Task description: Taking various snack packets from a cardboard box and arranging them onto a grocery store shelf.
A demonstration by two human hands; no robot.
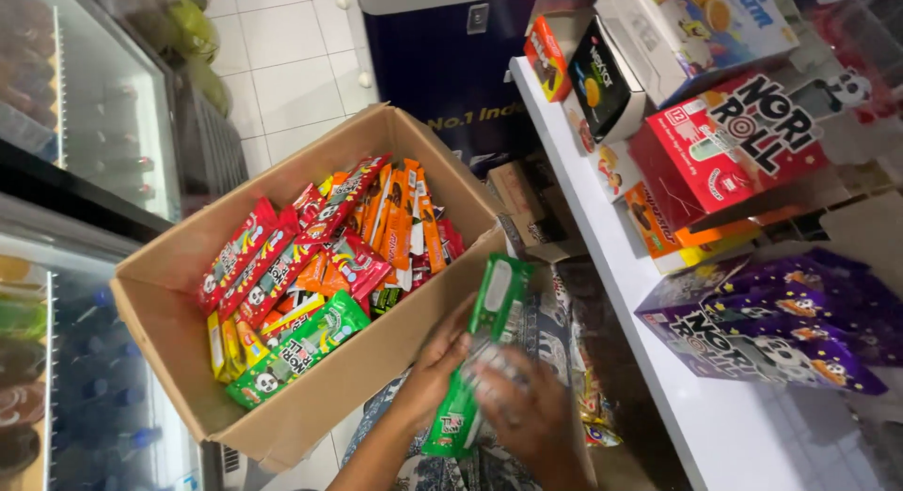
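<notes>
Both hands meet low in the head view, closed around one long green snack packet (pixel 477 359) that stands nearly upright, tilted a little to the right at its top. The left hand (pixel 440 359) comes up from the bottom edge on a bare forearm, its fingers curled against the packet's left side about halfway along. The right hand (pixel 522 406) is blurred; it lies over the packet's lower right part with the knuckles toward the camera, so how its fingers close cannot be told exactly, though it is plainly gripping the packet too. The packet's top end rises just beside the near right wall of an open cardboard box (pixel 372 359), outside it and touching nothing else that shows.

Inside the box lie many more long packets, mostly red and orange ones (pixel 320 237) piled slantwise, with a green packet (pixel 301 348) and some yellow ones along the near side. To the right runs a white shelf (pixel 649 293) carrying a red carton (pixel 724 148) and a purple carton (pixel 762 317), both well apart from the hands. Patterned blue cloth shows beneath the forearms.
</notes>
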